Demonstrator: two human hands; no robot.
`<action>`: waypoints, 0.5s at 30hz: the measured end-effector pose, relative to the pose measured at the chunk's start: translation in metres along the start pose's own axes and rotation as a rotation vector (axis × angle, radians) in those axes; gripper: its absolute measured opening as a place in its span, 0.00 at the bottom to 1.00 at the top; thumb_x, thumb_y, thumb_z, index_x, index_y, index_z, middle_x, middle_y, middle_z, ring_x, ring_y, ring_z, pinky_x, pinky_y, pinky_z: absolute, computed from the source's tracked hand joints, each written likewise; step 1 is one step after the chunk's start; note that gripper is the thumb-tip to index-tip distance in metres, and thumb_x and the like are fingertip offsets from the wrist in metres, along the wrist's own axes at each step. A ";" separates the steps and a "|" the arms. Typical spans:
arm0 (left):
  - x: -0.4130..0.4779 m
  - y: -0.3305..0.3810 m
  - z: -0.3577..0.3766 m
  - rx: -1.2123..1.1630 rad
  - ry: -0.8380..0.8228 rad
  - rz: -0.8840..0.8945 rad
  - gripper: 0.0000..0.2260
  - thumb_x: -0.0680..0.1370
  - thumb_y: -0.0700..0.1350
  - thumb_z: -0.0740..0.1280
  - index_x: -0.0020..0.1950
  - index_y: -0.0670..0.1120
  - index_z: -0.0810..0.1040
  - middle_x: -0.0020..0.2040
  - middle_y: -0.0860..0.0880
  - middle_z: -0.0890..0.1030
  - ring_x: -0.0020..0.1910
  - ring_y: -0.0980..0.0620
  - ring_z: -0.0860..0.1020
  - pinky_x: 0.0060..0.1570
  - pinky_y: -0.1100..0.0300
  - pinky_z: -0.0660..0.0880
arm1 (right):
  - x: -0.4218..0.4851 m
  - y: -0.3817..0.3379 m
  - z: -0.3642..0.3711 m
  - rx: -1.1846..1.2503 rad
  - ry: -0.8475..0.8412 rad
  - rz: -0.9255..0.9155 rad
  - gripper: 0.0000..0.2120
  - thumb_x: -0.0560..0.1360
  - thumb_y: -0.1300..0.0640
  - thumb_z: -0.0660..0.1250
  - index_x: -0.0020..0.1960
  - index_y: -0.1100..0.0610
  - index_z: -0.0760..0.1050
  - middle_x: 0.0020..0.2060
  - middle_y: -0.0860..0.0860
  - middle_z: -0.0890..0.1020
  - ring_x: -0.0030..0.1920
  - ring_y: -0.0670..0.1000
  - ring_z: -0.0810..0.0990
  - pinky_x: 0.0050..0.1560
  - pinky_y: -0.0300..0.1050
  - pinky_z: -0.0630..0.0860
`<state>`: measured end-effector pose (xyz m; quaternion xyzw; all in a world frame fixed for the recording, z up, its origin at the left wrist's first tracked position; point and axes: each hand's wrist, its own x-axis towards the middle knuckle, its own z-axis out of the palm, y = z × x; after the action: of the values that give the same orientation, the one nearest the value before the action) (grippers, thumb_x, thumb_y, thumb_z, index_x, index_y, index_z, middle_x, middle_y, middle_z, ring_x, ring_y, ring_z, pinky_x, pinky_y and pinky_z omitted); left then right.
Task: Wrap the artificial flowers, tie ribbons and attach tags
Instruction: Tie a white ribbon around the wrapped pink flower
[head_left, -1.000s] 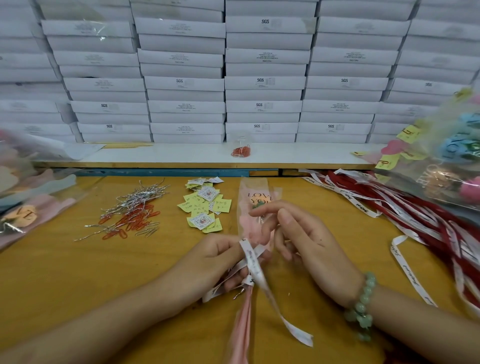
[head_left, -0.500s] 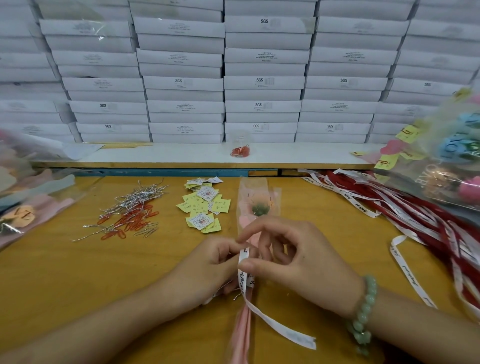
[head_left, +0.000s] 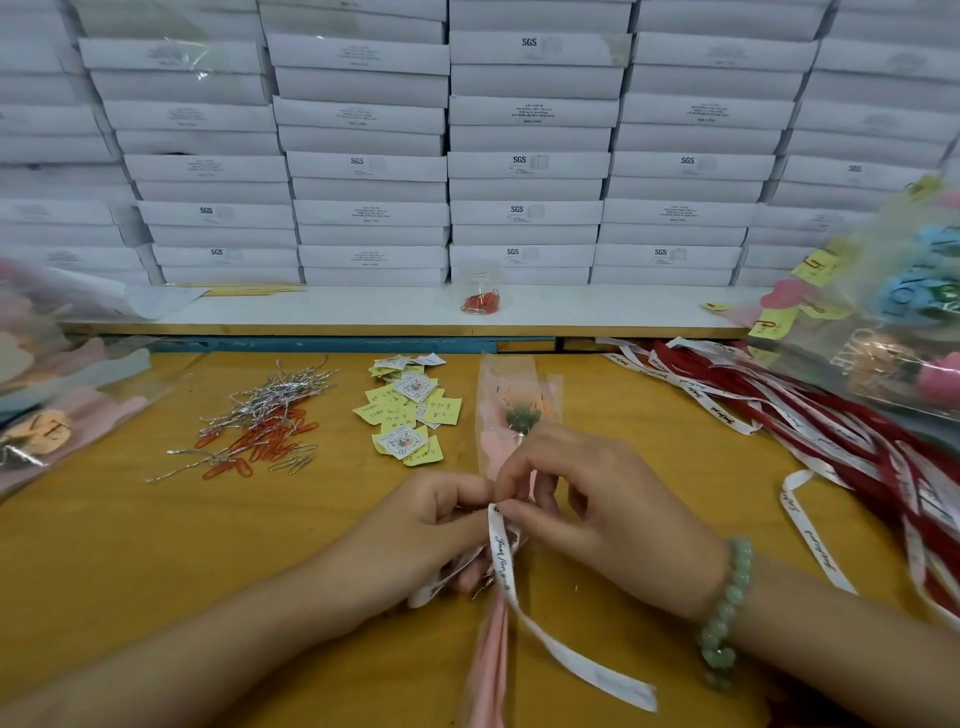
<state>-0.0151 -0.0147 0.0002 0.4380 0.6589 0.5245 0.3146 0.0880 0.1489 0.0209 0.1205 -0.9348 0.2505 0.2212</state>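
A single artificial flower in a clear and pink wrapper lies lengthwise on the yellow table, its pink stem end pointing toward me. A white printed ribbon goes round the wrapper's neck, one tail trailing to the lower right. My left hand pinches the ribbon at the neck from the left. My right hand, with a green bead bracelet, pinches the same ribbon from the right, fingertips meeting the left hand's.
Yellow and white tags lie left of the flower, silver twist ties and orange paper clips further left. Red and white ribbons pile at right under bagged flowers. More bagged flowers at far left. White boxes stack behind.
My right hand has come down from the flower's middle to the wrapper's neck and now pinches the ribbon beside my left hand. The ribbon has been drawn upright round the neck.
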 end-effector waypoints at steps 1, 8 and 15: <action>0.000 0.000 0.000 -0.013 -0.011 0.005 0.10 0.78 0.49 0.67 0.44 0.44 0.82 0.32 0.43 0.76 0.28 0.43 0.69 0.27 0.54 0.62 | 0.000 0.000 0.000 -0.040 -0.012 -0.006 0.01 0.76 0.55 0.69 0.47 0.51 0.77 0.41 0.38 0.72 0.39 0.44 0.75 0.38 0.35 0.71; -0.002 0.004 -0.003 -0.159 -0.069 0.028 0.10 0.77 0.50 0.65 0.40 0.49 0.83 0.34 0.48 0.77 0.29 0.53 0.72 0.32 0.64 0.69 | -0.001 0.002 -0.003 -0.105 0.018 -0.054 0.00 0.78 0.56 0.65 0.49 0.51 0.74 0.44 0.39 0.70 0.42 0.44 0.73 0.40 0.49 0.76; 0.000 0.002 0.004 -0.082 0.050 -0.002 0.09 0.72 0.52 0.70 0.43 0.49 0.86 0.28 0.51 0.76 0.23 0.58 0.70 0.25 0.67 0.66 | -0.001 0.003 0.000 -0.087 0.060 -0.056 0.06 0.79 0.51 0.61 0.49 0.50 0.76 0.44 0.40 0.74 0.42 0.43 0.74 0.40 0.37 0.73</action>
<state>-0.0113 -0.0134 0.0010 0.4110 0.6449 0.5616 0.3160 0.0880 0.1512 0.0193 0.1292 -0.9340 0.2071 0.2610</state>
